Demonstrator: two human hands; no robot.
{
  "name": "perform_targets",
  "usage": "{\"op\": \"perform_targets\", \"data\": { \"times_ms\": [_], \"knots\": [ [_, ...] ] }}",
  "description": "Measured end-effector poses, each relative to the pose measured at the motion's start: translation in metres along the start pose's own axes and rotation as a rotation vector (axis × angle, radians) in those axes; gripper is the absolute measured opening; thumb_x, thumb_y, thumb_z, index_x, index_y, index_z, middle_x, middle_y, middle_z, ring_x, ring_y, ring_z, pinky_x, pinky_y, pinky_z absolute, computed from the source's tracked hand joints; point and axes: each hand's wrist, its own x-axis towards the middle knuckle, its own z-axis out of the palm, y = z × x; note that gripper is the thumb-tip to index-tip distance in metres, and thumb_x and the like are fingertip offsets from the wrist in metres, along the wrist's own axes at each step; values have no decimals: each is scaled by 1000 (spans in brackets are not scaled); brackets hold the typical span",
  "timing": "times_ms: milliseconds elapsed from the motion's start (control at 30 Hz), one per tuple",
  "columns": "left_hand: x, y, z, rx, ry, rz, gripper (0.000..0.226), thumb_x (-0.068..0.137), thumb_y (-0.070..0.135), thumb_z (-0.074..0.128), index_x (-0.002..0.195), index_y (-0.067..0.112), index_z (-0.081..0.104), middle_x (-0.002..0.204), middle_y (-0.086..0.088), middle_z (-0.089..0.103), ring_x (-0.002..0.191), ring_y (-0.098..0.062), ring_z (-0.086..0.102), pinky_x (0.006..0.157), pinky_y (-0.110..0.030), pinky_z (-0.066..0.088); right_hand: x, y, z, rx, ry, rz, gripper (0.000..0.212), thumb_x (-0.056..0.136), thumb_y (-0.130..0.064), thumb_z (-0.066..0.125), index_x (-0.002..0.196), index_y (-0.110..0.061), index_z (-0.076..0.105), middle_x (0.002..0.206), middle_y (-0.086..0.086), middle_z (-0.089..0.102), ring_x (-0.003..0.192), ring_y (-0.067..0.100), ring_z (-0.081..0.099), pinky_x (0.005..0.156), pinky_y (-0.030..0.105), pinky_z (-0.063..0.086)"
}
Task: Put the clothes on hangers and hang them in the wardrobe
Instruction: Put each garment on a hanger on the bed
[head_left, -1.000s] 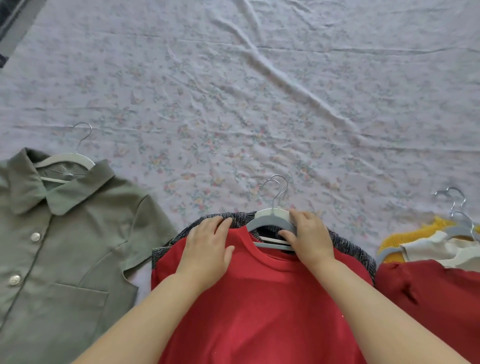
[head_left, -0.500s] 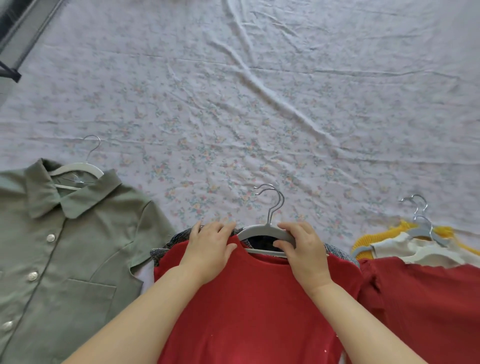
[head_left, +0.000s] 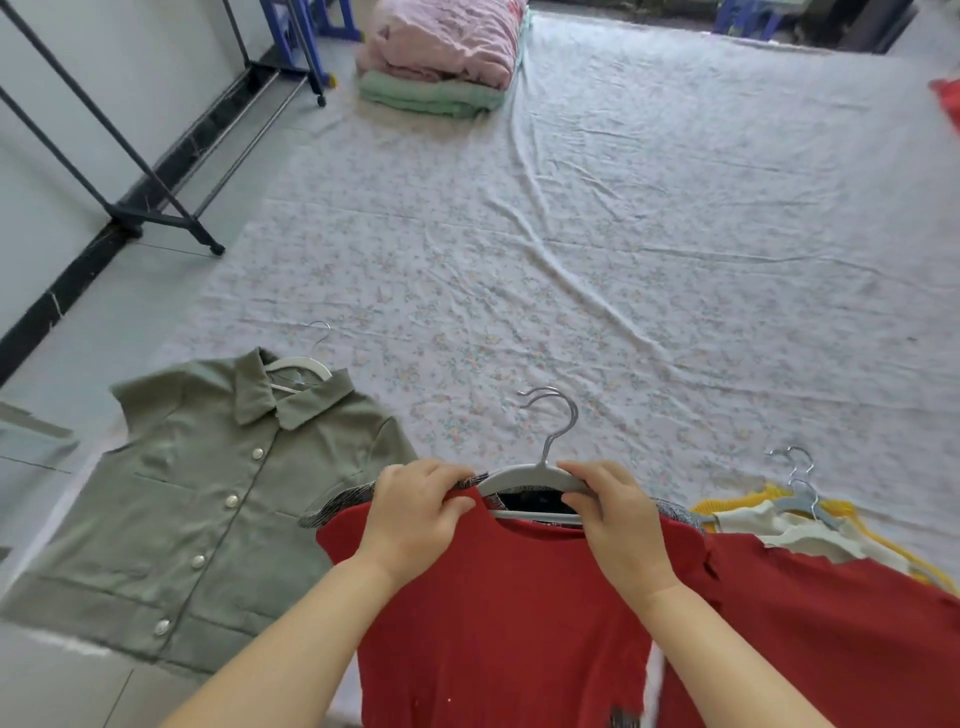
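A red top (head_left: 498, 613) hangs from a grey hanger (head_left: 530, 475) with a metal hook, on top of a grey speckled garment (head_left: 337, 506) whose own hook shows behind. My left hand (head_left: 415, 512) pinches the red top's left shoulder at the hanger's end. My right hand (head_left: 613, 512) grips the hanger's right arm at the neckline. A green button shirt (head_left: 208, 499) lies on a white hanger (head_left: 301, 366) at the left. Another red garment (head_left: 831, 623), a cream one (head_left: 779, 525) and a yellow one (head_left: 727, 504) lie on hangers at the right.
A floral sheet (head_left: 623, 260) covers the floor ahead. A black clothes rack (head_left: 150, 208) stands at the far left by the wall. Folded pink and green bedding (head_left: 441, 62) sits at the sheet's far end. Bare tile floor (head_left: 78, 686) borders the sheet on the left.
The red top and its hanger have come up off the sheet toward me in both hands. The view has tilted up, bringing the rack and bedding into sight.
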Motion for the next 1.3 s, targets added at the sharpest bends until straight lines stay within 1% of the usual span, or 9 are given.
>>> {"op": "perform_targets", "data": {
  "times_ms": [167,367,433,533,667,800,933,1033,1300],
  "knots": [
    [-45,2,-58,-31,144,-3,26,76,18,72,102,21,69,93,7,69,93,-15,62,83,-31,37,-28,-63,-6,10,45,-132,30,81,6,63,106,-10,68,94,1,61,82,12,56,77,3,35],
    [-120,-21,-129,-54,278,7,31,71,16,74,102,20,70,96,6,70,93,-16,64,84,-35,40,-80,-149,17,29,133,-263,31,76,8,68,100,-12,71,90,-7,61,85,6,57,79,5,38],
    [-152,-34,-153,-71,321,12,32,71,15,76,102,19,70,97,6,70,94,-15,63,85,-34,39,-103,-180,30,36,161,-297,31,74,8,69,98,-12,71,90,-7,62,84,-1,55,79,3,38],
    [-204,-56,-193,-94,385,13,34,70,13,77,103,17,70,99,4,70,96,-16,63,88,-37,41,-141,-230,54,33,178,-359,28,74,5,70,96,-13,72,88,-7,64,83,0,55,76,1,38],
    [-270,-89,-249,-84,434,2,36,72,16,76,107,17,68,102,4,70,98,-15,62,91,-35,41,-188,-295,87,41,198,-429,28,72,4,72,93,-14,72,82,-12,60,72,-4,55,73,-3,35],
    [-313,-120,-303,-43,445,3,35,73,17,75,107,18,68,103,5,70,99,-15,62,93,-38,42,-217,-349,119,72,164,-450,28,72,0,74,93,-19,72,80,-24,57,68,-3,57,67,2,40],
    [-330,-150,-345,-20,432,-7,36,76,18,73,111,19,66,105,5,69,101,-16,61,96,-42,41,-223,-388,147,90,126,-433,27,75,-6,73,95,-24,72,84,-16,64,68,2,61,67,10,46],
    [-326,-169,-366,7,425,-19,36,76,18,73,111,17,66,106,3,69,102,-18,61,96,-43,40,-214,-406,165,84,104,-400,25,76,-11,73,97,-25,72,87,-14,63,66,-7,58,66,3,43],
    [-254,-227,-370,43,347,-30,37,78,23,71,114,20,64,110,4,67,104,-17,60,97,-36,36,-142,-406,211,75,84,-292,24,76,-15,73,96,-28,72,86,-17,62,70,-15,56,67,1,40]
  ]
}}
